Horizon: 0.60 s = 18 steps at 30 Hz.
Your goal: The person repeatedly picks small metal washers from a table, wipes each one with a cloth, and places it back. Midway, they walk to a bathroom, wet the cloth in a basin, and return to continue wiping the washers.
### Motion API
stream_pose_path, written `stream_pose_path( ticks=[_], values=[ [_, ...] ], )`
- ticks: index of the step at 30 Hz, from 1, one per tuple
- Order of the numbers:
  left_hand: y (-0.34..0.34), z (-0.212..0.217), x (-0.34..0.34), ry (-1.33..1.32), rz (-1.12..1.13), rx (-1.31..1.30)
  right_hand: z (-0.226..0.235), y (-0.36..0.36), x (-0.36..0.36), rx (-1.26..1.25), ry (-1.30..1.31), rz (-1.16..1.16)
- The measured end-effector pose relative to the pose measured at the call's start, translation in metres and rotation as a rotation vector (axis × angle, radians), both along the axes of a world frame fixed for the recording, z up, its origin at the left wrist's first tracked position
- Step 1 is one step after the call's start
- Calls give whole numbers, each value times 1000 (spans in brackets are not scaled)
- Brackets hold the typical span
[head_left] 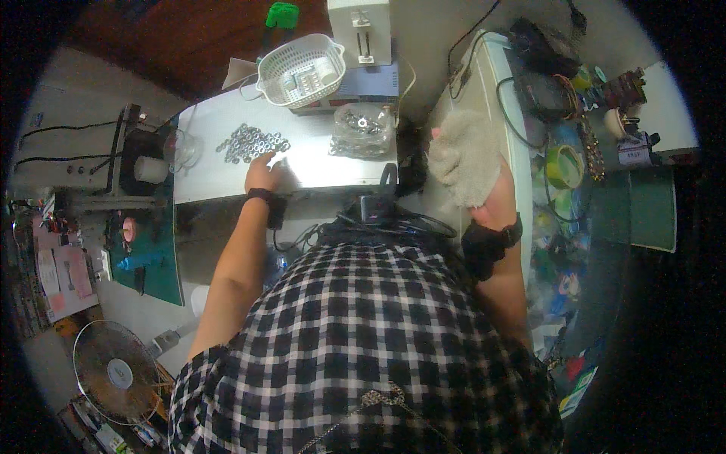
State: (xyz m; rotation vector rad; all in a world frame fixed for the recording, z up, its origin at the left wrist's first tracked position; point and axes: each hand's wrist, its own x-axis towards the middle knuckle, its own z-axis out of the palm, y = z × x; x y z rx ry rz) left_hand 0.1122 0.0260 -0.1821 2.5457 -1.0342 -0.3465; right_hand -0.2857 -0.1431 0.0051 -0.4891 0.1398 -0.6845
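At far left, an electric fan (119, 374) with a round wire guard stands low, well apart from the desk (219, 180). A white cylinder (151, 169) sits just beside the left edge of the white desk. On that side of the desk lies a clear plastic bag (184, 150).

To its right, small silvery ring-shaped parts (246, 144) lie loose on the desk in one spread layer. The left hand (262, 174), palm down, reaches in at their near edge, fingers toward the parts; I cannot tell whether the fingertips pinch one. A black band (259, 195) encircles that wrist.

Behind the loose parts, a white perforated basket (299, 72) holds small pale items. Nearer and farther right, a clear bag of metal parts (363, 132) rests on the desk.

Right of the desk, a grey-beige cloth (465, 159) covers most of the right hand (493, 203). Only parts of the hand show at the cloth's edges; I cannot tell whether its fingers are spread or closed. A black wrap (488, 248) surrounds the wrist. Beyond it, at far right, sits a green roll (564, 166).
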Motion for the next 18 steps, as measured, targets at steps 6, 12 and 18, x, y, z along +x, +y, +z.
stream_pose_path(
  ticks=[6, 12, 18],
  values=[
    [-3, -6, 16, -100, -52, 10, 3, 10, 12, -37, 182, -107],
    [-37, 17, 6, -184, -94, 137, 10, 13, 13, -79, 340, -141],
    [-60, 29, 7, -192, -148, 228, 20, 17, 15, -36, 370, -181]
  ],
)
